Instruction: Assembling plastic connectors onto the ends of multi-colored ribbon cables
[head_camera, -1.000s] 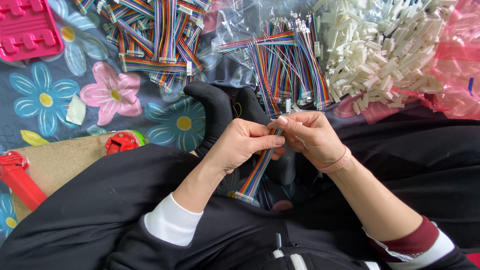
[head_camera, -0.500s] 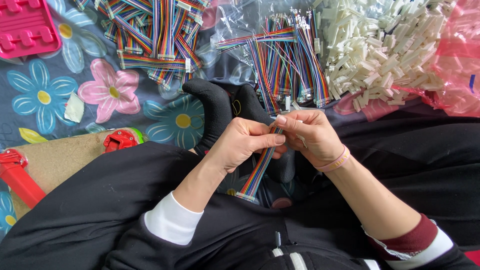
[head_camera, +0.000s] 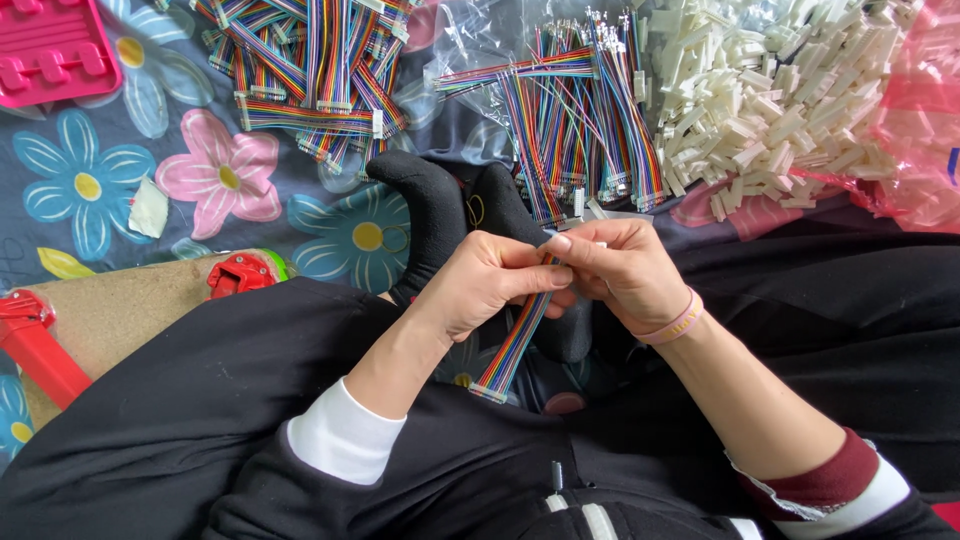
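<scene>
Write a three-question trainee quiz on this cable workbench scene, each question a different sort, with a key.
1. True or false: both hands pinch the top end of one rainbow ribbon cable.
2. Multiple choice: the heap of white plastic connectors lies at the A) upper right, B) lower left, C) middle of the view.
3. Fill in: the right hand wears a pink ____ at the wrist.

Key
1. True: the left hand and the right hand meet at its upper end, while its lower end hangs free over the lap.
2. A.
3. Band.
</scene>
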